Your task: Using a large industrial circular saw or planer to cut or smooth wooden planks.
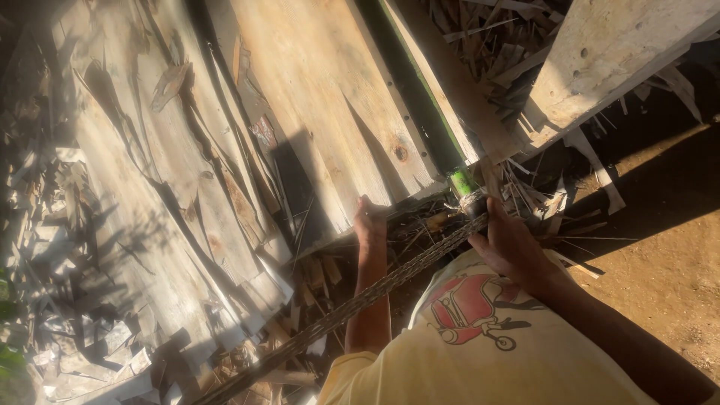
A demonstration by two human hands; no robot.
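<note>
My left hand point(370, 220) rests on the near edge of a wide sheet of thin wood veneer point(330, 105), fingers curled over the edge. My right hand point(510, 240) is closed around the end of a long metal chain point(360, 300) close to a green post end point(462, 181) wrapped with cord. The chain runs diagonally down to the lower left. My yellow shirt point(480, 352) with a red print fills the bottom of the view.
Stacked veneer sheets point(172, 187) slope across the left and middle. Broken wood scraps point(82, 352) litter the lower left and under the stack. A pale timber beam point(607, 60) crosses the upper right. Bare dirt ground point(667, 255) lies at right.
</note>
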